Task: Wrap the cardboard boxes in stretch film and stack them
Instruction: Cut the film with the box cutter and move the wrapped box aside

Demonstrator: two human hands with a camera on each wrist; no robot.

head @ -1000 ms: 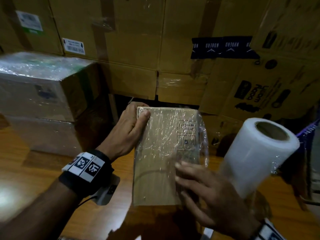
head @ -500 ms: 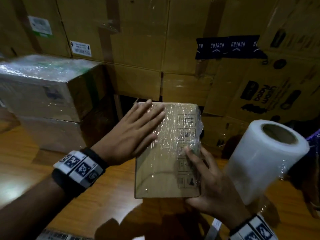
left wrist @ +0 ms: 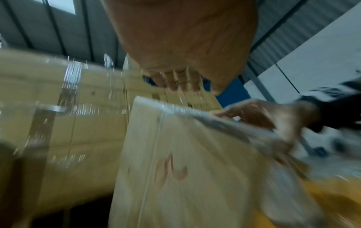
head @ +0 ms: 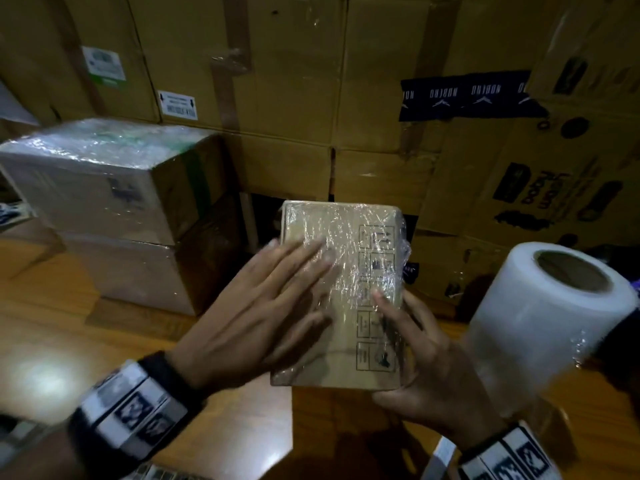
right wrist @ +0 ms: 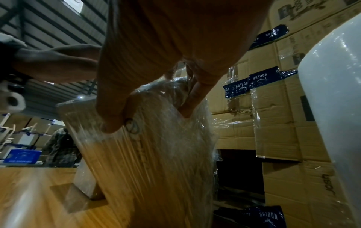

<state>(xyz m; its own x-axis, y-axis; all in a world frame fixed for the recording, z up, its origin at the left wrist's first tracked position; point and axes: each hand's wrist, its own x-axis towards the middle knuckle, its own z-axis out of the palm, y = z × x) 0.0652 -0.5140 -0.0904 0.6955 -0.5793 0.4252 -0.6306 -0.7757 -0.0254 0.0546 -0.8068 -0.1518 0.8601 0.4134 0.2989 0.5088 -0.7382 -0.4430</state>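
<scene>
A small cardboard box (head: 346, 233), wrapped in stretch film, is held above the wooden table (head: 62, 327) in the middle of the head view. My left hand (head: 270, 306) lies flat on its top face, fingers straight, pressing the film. My right hand (head: 422, 355) grips the box's right side, one finger on the top face. In the right wrist view the thumb (right wrist: 113, 117) presses the filmed box (right wrist: 156, 162) while the fingers hold its far side. The left wrist view is blurred; it shows the box (left wrist: 185, 169). A white roll of stretch film (head: 540, 327) stands just right of my right hand.
Two larger film-wrapped boxes (head: 104, 202) are stacked on the table at the left. A wall of big cardboard cartons (head: 294, 98) closes off the back and right. In the right wrist view a person (right wrist: 60, 146) and a blue crate (right wrist: 21, 155) are far off.
My left hand let go of the box's left edge, went flat and slid across the top towards me. My right hand moved from the top face to gripping the right side.
</scene>
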